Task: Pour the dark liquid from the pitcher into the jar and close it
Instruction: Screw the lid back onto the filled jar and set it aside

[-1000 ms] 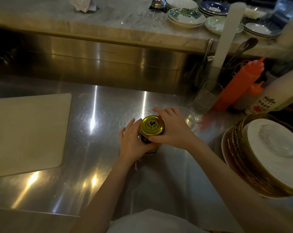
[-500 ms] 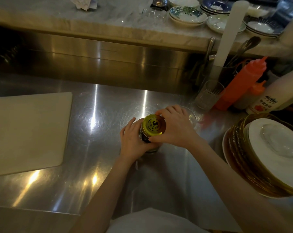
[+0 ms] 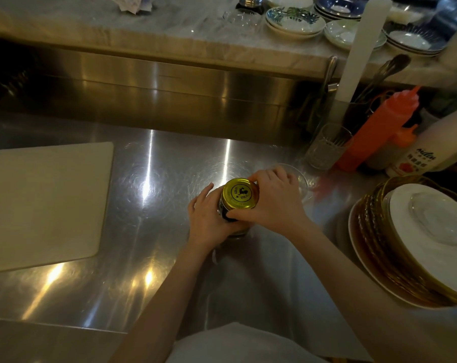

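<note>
Gold lid (image 3: 240, 193) sits on the jar (image 3: 226, 214), contents seemingly dark.

My 2 hands (image 3: 211, 218), 1 jar (image 3: 228, 218) w/ 1 lid (image 3: 240, 193), 1 board (image 3: 43, 203), 2 orange bottles (image 3: 379, 127), 1 glass (image 3: 327, 148), 1 plate stack (image 3: 395, 258).

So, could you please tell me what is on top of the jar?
A gold lid sits on the jar; the right hand grips its rim, the left hand holds the jar. The contents are hidden.

Both forearms bare, no sleeves, rings or watch visible; white garment (image 3: 237, 344) at chest, bottom edge.
</note>
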Demonstrator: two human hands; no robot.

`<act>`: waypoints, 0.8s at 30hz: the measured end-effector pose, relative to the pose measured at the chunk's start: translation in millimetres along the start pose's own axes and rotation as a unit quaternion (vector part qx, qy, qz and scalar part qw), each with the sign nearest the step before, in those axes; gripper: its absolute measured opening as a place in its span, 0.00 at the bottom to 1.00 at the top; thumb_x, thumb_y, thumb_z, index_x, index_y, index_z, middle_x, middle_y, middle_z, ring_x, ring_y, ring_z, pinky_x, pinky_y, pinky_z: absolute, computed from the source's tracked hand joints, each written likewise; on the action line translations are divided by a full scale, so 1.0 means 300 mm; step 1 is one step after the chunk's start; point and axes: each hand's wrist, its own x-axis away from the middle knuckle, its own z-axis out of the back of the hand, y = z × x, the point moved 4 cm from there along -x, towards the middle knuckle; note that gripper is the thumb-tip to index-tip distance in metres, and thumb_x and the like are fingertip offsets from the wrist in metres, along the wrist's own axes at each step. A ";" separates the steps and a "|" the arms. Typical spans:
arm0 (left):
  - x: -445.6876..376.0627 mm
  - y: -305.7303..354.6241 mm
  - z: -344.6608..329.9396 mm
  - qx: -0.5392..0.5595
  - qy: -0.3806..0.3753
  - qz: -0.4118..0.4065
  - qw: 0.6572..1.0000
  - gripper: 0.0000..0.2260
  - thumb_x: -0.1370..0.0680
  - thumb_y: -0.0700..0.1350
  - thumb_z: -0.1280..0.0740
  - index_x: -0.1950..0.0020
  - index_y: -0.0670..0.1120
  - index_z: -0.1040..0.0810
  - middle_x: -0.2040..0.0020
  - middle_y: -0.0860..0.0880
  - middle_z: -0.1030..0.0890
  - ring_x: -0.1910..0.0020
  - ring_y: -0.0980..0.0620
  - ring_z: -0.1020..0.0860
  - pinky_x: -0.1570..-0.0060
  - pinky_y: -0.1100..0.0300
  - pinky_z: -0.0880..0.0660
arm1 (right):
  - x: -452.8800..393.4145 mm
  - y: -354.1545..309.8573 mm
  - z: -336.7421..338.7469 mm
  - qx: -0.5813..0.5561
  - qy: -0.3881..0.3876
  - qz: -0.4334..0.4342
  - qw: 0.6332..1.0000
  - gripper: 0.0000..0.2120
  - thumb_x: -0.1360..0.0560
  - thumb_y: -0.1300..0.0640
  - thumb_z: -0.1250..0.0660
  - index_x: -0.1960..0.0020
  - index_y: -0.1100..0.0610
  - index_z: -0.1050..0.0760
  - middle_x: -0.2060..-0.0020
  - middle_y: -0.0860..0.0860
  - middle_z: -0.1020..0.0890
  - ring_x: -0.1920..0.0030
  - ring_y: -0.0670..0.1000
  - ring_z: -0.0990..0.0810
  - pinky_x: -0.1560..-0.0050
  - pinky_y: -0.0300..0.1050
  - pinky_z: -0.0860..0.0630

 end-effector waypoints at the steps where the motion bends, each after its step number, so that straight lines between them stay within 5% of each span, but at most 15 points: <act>1: 0.000 0.003 0.002 0.001 0.000 0.001 1.000 0.39 0.45 0.67 0.37 0.37 0.51 0.27 0.35 0.52 0.25 0.28 0.50 0.38 0.32 0.50 0.47 | 0.006 -0.004 -0.006 0.006 0.006 -0.010 1.000 0.37 0.46 0.29 0.31 0.52 0.58 0.26 0.54 0.53 0.21 0.49 0.55 0.28 0.46 0.54 0.35; 4: 0.000 0.003 0.002 -0.003 -0.004 0.003 1.000 0.38 0.44 0.64 0.33 0.36 0.50 0.28 0.35 0.51 0.25 0.28 0.50 0.38 0.31 0.50 0.47 | 0.021 -0.019 -0.017 0.025 0.016 -0.062 0.998 0.37 0.46 0.27 0.33 0.54 0.58 0.28 0.55 0.53 0.22 0.50 0.55 0.30 0.48 0.52 0.36; 9: 0.000 0.002 0.002 -0.015 -0.005 0.001 1.000 0.41 0.45 0.67 0.40 0.35 0.50 0.29 0.34 0.51 0.25 0.28 0.49 0.38 0.31 0.50 0.47 | 0.036 -0.052 -0.034 0.082 0.041 -0.120 0.989 0.39 0.43 0.28 0.34 0.50 0.60 0.28 0.53 0.55 0.22 0.50 0.56 0.29 0.50 0.53 0.35; 17: -0.002 -0.004 0.001 0.003 -0.004 0.013 1.000 0.40 0.46 0.67 0.38 0.36 0.50 0.28 0.35 0.50 0.25 0.29 0.49 0.36 0.31 0.49 0.46 | 0.024 -0.020 -0.014 -0.013 -0.055 -0.025 0.998 0.40 0.39 0.35 0.29 0.36 0.57 0.32 0.42 0.54 0.26 0.41 0.55 0.34 0.40 0.51 0.36; 21: -0.004 -0.008 -0.003 -0.010 -0.005 0.011 1.000 0.40 0.46 0.69 0.36 0.37 0.52 0.28 0.35 0.52 0.25 0.30 0.51 0.36 0.32 0.50 0.44 | -0.015 -0.010 0.029 -0.084 -0.027 0.000 0.996 0.38 0.47 0.37 0.30 0.41 0.54 0.26 0.49 0.51 0.23 0.46 0.52 0.32 0.45 0.50 0.33; 24: -0.003 -0.008 -0.004 -0.011 -0.007 0.014 1.000 0.41 0.47 0.69 0.35 0.37 0.52 0.28 0.36 0.52 0.25 0.30 0.51 0.36 0.32 0.50 0.44 | -0.027 0.002 0.046 -0.055 -0.029 0.015 0.998 0.39 0.48 0.35 0.32 0.41 0.51 0.27 0.49 0.49 0.24 0.46 0.51 0.33 0.50 0.45 0.41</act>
